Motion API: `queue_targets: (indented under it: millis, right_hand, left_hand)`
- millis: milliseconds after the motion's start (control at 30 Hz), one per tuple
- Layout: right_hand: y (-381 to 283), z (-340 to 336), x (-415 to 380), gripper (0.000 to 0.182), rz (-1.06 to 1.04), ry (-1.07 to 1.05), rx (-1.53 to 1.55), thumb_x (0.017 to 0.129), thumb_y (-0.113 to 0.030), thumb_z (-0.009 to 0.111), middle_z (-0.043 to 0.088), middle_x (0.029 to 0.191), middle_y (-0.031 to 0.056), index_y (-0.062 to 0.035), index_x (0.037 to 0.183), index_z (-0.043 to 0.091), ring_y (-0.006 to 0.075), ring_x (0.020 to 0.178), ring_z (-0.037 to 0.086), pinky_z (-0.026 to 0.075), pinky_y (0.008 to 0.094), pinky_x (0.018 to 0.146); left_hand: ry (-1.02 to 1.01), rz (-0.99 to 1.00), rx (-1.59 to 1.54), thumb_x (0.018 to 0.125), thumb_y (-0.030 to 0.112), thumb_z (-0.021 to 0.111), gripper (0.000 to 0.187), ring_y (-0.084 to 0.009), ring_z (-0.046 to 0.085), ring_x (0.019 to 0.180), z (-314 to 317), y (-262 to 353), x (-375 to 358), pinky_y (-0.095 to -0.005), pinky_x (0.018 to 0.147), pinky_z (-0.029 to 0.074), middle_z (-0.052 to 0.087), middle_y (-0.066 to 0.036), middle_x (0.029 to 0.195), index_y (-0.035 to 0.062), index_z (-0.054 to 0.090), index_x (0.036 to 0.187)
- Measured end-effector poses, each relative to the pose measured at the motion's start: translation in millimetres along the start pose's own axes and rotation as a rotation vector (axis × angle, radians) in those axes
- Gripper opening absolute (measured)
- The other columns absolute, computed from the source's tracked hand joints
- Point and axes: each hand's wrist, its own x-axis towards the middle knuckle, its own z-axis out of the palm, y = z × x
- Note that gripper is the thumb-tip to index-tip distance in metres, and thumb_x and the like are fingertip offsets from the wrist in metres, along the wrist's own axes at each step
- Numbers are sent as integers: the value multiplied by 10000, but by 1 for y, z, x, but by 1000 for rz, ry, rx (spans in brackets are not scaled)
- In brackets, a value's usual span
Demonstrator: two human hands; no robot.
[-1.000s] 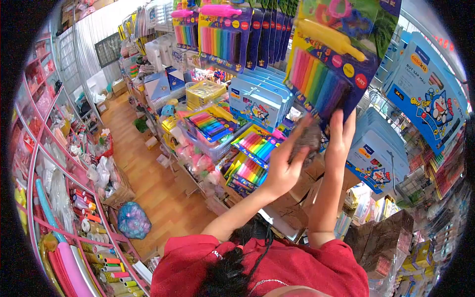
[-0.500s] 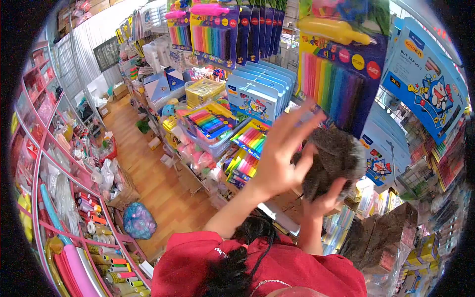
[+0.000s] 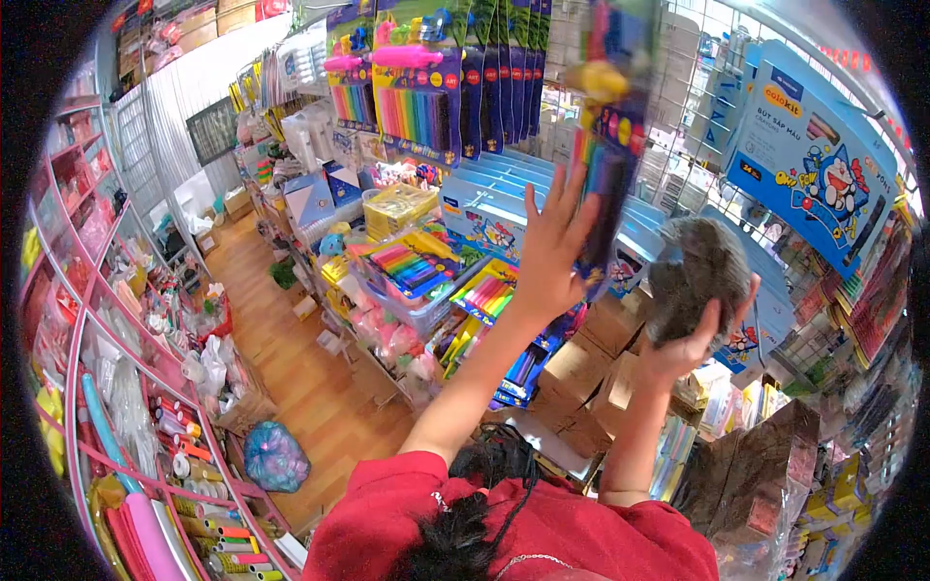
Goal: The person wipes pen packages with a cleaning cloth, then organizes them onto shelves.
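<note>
My left hand (image 3: 554, 254) is raised with its fingers stretched out and spread, flat against the edge of a hanging pack of coloured clay sticks (image 3: 603, 184). That pack is turned partly edge-on and blurred by motion. In my right hand (image 3: 683, 351) is a bunched dark grey cloth (image 3: 699, 281), with the thumb and fingers wrapped around its lower part. The cloth stands in front of blue crayon boxes (image 3: 775, 290), right of the clay pack and apart from it.
More clay packs (image 3: 417, 87) hang at the back left. A blue crayon pack (image 3: 819, 155) hangs on the wire grid at right. Below are a plastic tub (image 3: 426, 290) and cardboard boxes (image 3: 581, 363). A wooden-floored aisle (image 3: 329, 387) and pink shelving (image 3: 73, 387) lie left.
The hanging clay pack has swung from facing me to nearly edge-on. My left hand has moved up slightly onto it, away from the cloth. My right hand has moved right and up with the cloth.
</note>
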Motion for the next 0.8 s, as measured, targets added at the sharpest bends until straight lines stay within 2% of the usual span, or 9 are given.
queue_targets:
  millis: [167, 233, 333, 467, 567, 633, 667, 700, 800]
  right_hand:
    - [30, 39, -7, 393, -427, -846, -253, 828, -205, 497, 308, 1369, 235, -50, 1189, 518, 384, 1301, 237, 155, 480, 1060]
    - [47, 65, -18, 458, -460, -813, -135, 844, -356, 468, 321, 1357, 247, -63, 1190, 533, 400, 1299, 231, 79, 469, 1072]
    - [30, 104, 6, 572, -507, -929, -168, 866, -506, 317, 309, 1375, 220, -98, 1192, 552, 348, 1314, 229, 74, 467, 1069]
    - [9, 169, 52, 412, -608, -918, -215, 853, -239, 485, 332, 1393, 117, -203, 1263, 489, 319, 1311, 251, 87, 493, 1058]
    - [8, 201, 91, 502, -747, -878, -337, 892, -191, 444, 260, 1425, 128, -123, 1369, 304, 296, 1324, 201, 177, 411, 1060]
    - [7, 205, 98, 440, -609, -793, -310, 900, -185, 408, 285, 1411, 138, -96, 1329, 374, 293, 1322, 207, 178, 417, 1059]
    - [25, 209, 96, 404, -588, -769, -19, 905, -169, 402, 345, 1387, 97, -58, 1293, 423, 223, 1306, 263, 157, 319, 1062]
    - [46, 202, 104, 416, -538, -721, 10, 872, -213, 467, 337, 1388, 117, -122, 1278, 459, 297, 1319, 235, 113, 429, 1067]
    - [50, 158, 51, 428, -328, -733, -98, 865, -165, 430, 324, 1392, 133, -97, 1288, 438, 292, 1321, 229, 106, 409, 1073]
  left_hand:
    - [84, -265, -535, 847, 582, 373, 858, -315, 196, 1320, -18, 31, -4, -381, 1053, 173, 185, -215, 1423, -65, 147, 1363]
    - [142, -391, -732, 838, 615, 358, 870, -291, 301, 1270, -17, 28, -19, -371, 1021, 256, 274, -200, 1376, -68, 183, 1347]
    - [225, -424, -612, 873, 569, 336, 779, -266, 361, 1220, -31, 33, -18, -359, 991, 299, 319, -188, 1350, -56, 237, 1327]
    - [149, -426, -290, 940, 380, 335, 545, -240, 400, 1158, -30, 16, -41, -334, 965, 304, 408, -167, 1257, -59, 322, 1263]
    - [192, -444, -394, 960, 325, 313, 458, -229, 401, 1156, -34, 17, -37, -346, 983, 289, 420, -147, 1237, -26, 321, 1255]
    - [257, -427, -633, 959, 304, 331, 422, -213, 427, 1117, -37, 17, -25, -343, 962, 318, 448, -136, 1193, -22, 342, 1226]
    - [308, -448, -642, 954, 304, 349, 422, -203, 474, 1037, -37, 24, -20, -321, 905, 353, 507, -136, 1120, -51, 406, 1177]
    - [306, -432, -620, 953, 303, 351, 426, -200, 474, 1043, -38, 26, -17, -314, 905, 357, 508, -135, 1126, -54, 411, 1179]
    - [253, -399, -488, 958, 293, 339, 431, -200, 435, 1123, -42, 29, -13, -308, 938, 350, 461, -133, 1197, -44, 374, 1225]
